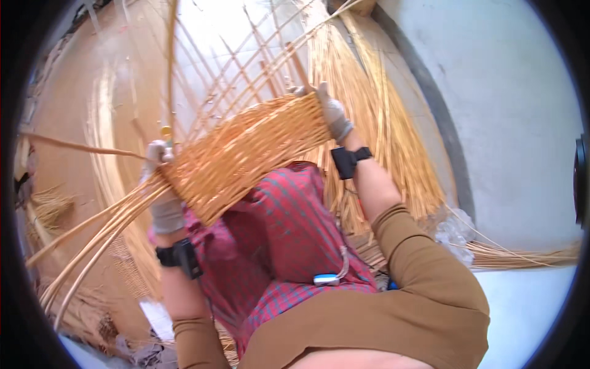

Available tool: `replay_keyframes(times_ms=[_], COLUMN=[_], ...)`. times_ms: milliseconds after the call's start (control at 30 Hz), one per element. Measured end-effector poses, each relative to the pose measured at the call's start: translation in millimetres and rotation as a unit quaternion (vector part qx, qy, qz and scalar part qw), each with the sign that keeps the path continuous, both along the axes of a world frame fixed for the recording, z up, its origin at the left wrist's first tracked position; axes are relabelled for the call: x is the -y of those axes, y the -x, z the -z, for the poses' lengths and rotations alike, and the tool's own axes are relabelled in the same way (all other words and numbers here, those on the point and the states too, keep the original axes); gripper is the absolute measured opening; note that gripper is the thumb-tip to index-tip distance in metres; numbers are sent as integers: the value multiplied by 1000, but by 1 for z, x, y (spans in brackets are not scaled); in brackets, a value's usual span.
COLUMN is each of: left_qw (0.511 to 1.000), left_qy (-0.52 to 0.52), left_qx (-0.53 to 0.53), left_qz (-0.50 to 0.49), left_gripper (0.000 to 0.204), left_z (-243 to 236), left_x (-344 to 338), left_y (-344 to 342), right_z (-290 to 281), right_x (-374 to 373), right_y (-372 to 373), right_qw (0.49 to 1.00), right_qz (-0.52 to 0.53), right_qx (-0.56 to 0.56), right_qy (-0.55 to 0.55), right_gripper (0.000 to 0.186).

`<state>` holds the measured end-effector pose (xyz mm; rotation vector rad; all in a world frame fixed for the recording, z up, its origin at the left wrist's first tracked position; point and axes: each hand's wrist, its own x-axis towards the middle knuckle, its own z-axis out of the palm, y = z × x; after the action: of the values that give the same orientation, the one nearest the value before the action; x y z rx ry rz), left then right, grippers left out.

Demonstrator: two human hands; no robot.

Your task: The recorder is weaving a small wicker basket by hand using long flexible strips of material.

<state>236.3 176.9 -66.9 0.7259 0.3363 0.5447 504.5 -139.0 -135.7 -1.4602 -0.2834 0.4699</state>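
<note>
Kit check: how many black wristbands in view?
2: one black wristband at the wrist of the left hand, another black wristband at that of the right hand.

Between your left hand (158, 157) and right hand (335, 111), the basket (252, 150) was woven wood-like wicker, rough and ridged, its strands faintly glossy. The loose rods (117, 212) running out leftward from your left hand looked woody and smoother. Your gloves (167, 216) were matt cloth. Below both hands, the checked cloth (292, 206) on your lap was soft and creased; your sleeves (424, 252) were matt fabric. Right of your right hand, the stalks (390, 147) looked dry and fibrous, and the wall (510, 123) smooth and matt. Down from there, the clear plastic (453, 235) was crumpled and shiny.
</note>
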Motion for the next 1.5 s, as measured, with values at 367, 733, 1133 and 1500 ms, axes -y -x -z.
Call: replay_keyframes(times_ms=[367, 733, 1133, 1500], left_qw=[995, 983, 840, 319], left_qy=[-52, -88, -414, -874], left_qx=[54, 105, -288, -362], left_qz=[58, 123, -201, 54], left_gripper=[20, 57, 50, 124], left_z=[39, -22, 106, 35], left_x=[-14, -80, 61, 158], left_y=[-33, 88, 202, 50], right_z=[-13, -94, -7, -57], right_x=[56, -9, -8, -26], right_y=[-13, 121, 178, 203], right_qw=[970, 986, 910, 528], right_qz=[35, -18, 19, -261], right_qx=[199, -37, 386, 573], right_qy=[133, -161, 146, 570], right_gripper=[66, 26, 83, 130])
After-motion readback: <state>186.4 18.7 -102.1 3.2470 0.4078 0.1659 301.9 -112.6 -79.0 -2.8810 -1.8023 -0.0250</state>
